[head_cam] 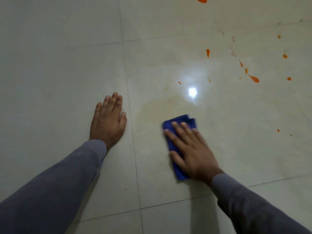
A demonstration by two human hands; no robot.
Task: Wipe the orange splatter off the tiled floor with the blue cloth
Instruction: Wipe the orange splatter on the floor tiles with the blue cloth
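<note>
Blue cloth (175,146) lies flat beneath the right hand (192,151).

blue cloth (175,146) half hidden under right hand (192,149)

Right hand (192,149) on cloth (175,149), left hand (108,122) leftward, splatter (254,78) beyond, right.

Floor (59,68): large glossy tiles, pale cream-grey, w/ thin dark grout lines (130,105). One line runs approx. 12 to 6 o'clock; cross lines at upper and lower frame. Bright light reflection (192,92) at approx. 1 o'clock from centre. Lighting dim overall. Small dark speck (125,189) at 7 o'clock.
</note>
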